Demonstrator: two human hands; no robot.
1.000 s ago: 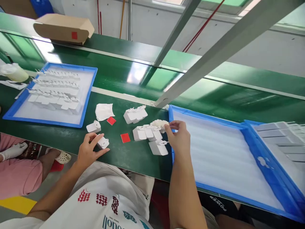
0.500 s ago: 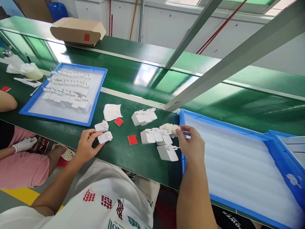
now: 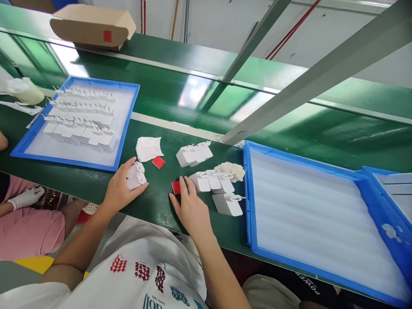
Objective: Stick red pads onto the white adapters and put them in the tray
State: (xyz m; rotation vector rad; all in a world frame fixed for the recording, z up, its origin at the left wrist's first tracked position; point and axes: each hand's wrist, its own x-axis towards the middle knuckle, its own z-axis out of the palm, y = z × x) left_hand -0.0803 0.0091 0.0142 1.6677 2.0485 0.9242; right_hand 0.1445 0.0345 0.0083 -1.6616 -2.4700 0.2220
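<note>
My left hand (image 3: 121, 188) curls around two small white block-like pieces (image 3: 136, 175) with tiny metal fittings, thumb and fingers on either side of them on the green bench. My right hand (image 3: 193, 210) hovers over the bench with its fingers apart. Its fingertips partly cover a red square (image 3: 175, 187); whether they touch it I cannot tell. Just right of that hand stands a group of similar white pieces (image 3: 212, 183), with a cream-coloured ruffled bundle (image 3: 232, 171) behind. Another white group (image 3: 194, 154) sits farther back.
At left, a blue-rimmed tray (image 3: 128, 124) holds rows of white pieces. A larger blue tray (image 3: 250, 201) lies at right. Between them are a white cloth (image 3: 148, 149) and a second red square (image 3: 158, 162). A slanted metal post (image 3: 277, 96) crosses overhead. A co-worker's gloved hand (image 3: 27, 198) shows at far left.
My right hand has moved left from the cream bundle to the nearer red square. My left hand has closed in around the two white pieces, which now sit closer together. The view has shifted slightly.
</note>
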